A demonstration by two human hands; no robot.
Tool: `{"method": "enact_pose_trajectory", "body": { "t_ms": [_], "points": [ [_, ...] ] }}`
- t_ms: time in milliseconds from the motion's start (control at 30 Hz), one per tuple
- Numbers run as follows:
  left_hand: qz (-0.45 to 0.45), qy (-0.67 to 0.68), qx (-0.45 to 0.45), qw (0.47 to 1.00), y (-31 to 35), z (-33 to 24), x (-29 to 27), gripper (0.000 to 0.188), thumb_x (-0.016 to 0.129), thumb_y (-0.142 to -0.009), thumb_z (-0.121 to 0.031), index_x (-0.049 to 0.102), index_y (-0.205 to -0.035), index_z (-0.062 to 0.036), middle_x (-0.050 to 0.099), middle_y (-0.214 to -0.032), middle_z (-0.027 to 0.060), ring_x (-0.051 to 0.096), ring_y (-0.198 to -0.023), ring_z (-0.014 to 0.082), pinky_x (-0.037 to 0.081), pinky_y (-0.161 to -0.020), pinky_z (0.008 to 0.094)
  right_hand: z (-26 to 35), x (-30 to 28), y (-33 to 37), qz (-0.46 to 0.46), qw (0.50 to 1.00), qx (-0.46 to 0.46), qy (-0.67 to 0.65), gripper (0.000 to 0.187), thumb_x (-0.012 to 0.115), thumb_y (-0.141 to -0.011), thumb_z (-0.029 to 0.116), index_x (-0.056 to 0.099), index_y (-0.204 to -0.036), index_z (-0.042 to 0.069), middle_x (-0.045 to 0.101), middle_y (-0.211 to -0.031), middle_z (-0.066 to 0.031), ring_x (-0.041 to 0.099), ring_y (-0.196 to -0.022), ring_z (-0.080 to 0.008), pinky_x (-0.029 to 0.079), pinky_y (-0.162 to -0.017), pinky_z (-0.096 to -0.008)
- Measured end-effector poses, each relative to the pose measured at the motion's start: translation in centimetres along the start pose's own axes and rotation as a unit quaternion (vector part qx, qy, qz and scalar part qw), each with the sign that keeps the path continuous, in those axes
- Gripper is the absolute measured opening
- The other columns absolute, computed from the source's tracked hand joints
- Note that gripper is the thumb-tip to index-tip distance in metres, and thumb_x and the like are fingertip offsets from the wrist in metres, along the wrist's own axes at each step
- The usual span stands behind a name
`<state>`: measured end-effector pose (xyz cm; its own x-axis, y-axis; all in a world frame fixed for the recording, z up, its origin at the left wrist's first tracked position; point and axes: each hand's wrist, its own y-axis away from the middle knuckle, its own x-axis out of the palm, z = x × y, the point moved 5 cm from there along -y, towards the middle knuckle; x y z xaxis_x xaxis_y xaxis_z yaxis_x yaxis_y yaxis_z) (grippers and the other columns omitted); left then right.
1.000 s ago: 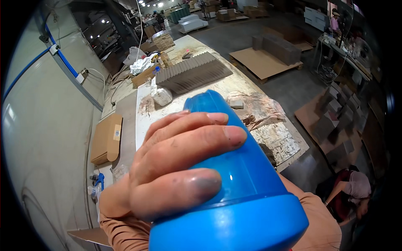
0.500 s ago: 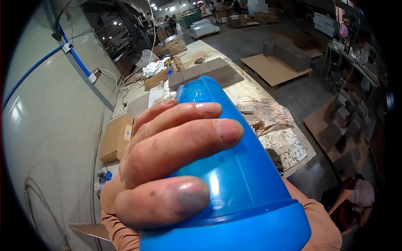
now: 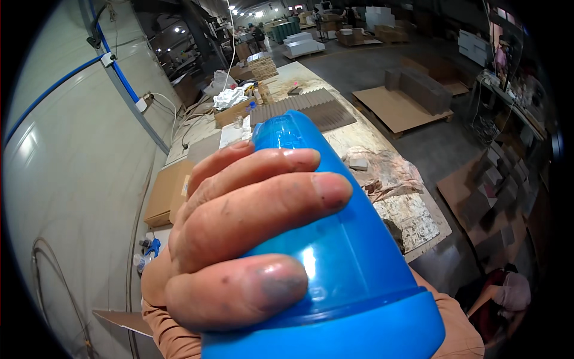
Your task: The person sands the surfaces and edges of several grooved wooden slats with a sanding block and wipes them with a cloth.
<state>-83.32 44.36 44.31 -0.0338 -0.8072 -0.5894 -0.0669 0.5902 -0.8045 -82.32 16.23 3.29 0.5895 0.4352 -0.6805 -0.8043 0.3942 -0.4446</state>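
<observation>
No words or numbers can be read — the pale label [image 3: 185, 185] on the cardboard box [image 3: 162, 198] is too small, and the faint marks [image 3: 317, 294] on the blue bottle [image 3: 365, 263] — unclear.

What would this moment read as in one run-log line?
Left hand: gripping blue container | Right hand: not visible | Beyond: stained worktable, ridged grey-brown stack | Left side: cardboard box

Head-worn fisheye looking down and out along workbench [image 3: 366, 139]

left grip [image 3: 239, 230]: wrapped around blue container [image 3: 365, 257] | ridged grey stack [image 3: 330, 113]: beyond, on worktable [image 3: 299, 72] | carton [image 3: 164, 197]: at left
</observation>
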Motion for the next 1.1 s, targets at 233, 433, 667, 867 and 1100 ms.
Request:
{"method": "enact_pose_trajectory", "body": {
  "t_ms": [233,433,667,867,1100],
  "points": [
    [-0.005,-0.009,-0.009,1.0,-0.1,-0.1,0.0,0.055,0.052,-0.091,-0.045,0.03,-0.14,-0.031,0.053,-0.124,0.018,0.052,-0.116,0.0362,0.039,-0.103,0.0536,-0.2,0.1,0.2,-0.001,1.0,-0.016,0.025,0.041,0.067,-0.076,0.013,0.058,-0.116,0.007,0.056,-0.117,-0.0177,0.05,-0.113,-0.0369,0.038,-0.099,-0.047],
    [0.022,-0.016,-0.01,1.0,-0.1,-0.1,-0.4,0.058,0.052,-0.091,-0.046,0.029,-0.141,-0.0308,0.053,-0.124,0.0183,0.053,-0.116,0.0365,0.039,-0.101,0.0544,-0.3,0.2,0.2,-0.005,0.999,-0.018,0.028,0.041,0.066,-0.077,0.014,0.057,-0.117,0.007,0.057,-0.117,-0.0181,0.05,-0.113,-0.0368,0.038,-0.1,-0.0465],
    [0.038,-0.022,-0.01,0.999,0.0,-0.6,-0.7,0.058,0.052,-0.091,-0.047,0.028,-0.142,-0.0307,0.052,-0.125,0.0183,0.053,-0.115,0.037,0.038,-0.102,0.0547,-0.9,0.8,0.2,-0.003,0.999,-0.017,0.038,0.042,0.066,-0.077,0.014,0.058,-0.117,0.006,0.059,-0.116,-0.0175,0.051,-0.113,-0.0359,0.038,-0.1,-0.0463],
    [0.019,-0.018,-0.004,1.0,0.2,-0.8,-0.9,0.059,0.053,-0.09,-0.046,0.028,-0.142,-0.0309,0.052,-0.125,0.0183,0.052,-0.117,0.0368,0.038,-0.103,0.0543,-0.3,0.2,0.1,0.001,1.0,-0.01,0.03,0.041,0.067,-0.076,0.013,0.059,-0.116,0.006,0.058,-0.115,-0.0185,0.051,-0.113,-0.0371,0.038,-0.099,-0.0471],
    [0.029,-0.034,-0.014,0.999,0.4,-1.5,-1.7,0.058,0.05,-0.091,-0.046,0.028,-0.142,-0.0306,0.052,-0.125,0.0181,0.052,-0.117,0.0366,0.035,-0.104,0.0544,-0.2,0.4,0.1,-0.011,1.0,-0.007,0.022,0.041,0.068,-0.075,0.011,0.06,-0.115,0.008,0.058,-0.116,-0.0188,0.051,-0.112,-0.0378,0.04,-0.098,-0.0473]
  ]
}}
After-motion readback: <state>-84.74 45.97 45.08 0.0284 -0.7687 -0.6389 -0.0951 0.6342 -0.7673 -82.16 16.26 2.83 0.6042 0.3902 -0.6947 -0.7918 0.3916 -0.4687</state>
